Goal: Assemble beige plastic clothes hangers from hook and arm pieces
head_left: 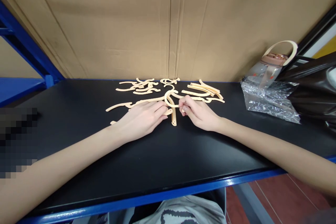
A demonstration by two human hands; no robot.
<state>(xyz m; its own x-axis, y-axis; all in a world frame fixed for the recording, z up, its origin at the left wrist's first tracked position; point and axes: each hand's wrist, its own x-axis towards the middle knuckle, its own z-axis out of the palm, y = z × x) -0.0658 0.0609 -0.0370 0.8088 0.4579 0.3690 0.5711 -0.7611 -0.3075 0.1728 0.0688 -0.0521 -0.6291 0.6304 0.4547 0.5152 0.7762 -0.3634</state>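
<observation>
Several pale wooden hanger-shaped pieces lie on a black table top (78, 136). My left hand (141, 119) lies palm down over a long curved piece (119, 106), fingers stretched flat and pressing its right end. My right hand (198, 113) is curled, its fingertips pinched on the end of a hook-shaped piece (170, 103) that loops between both hands. A short strip (173, 116) runs down from the hook toward me.
Two loose heaps of the same pieces lie farther back, a left heap (140, 86) and a right heap (204, 91). A crumpled clear plastic bag (267, 99), a water bottle (270, 64) and a black bag (312, 87) sit at the right. A cardboard wall stands behind.
</observation>
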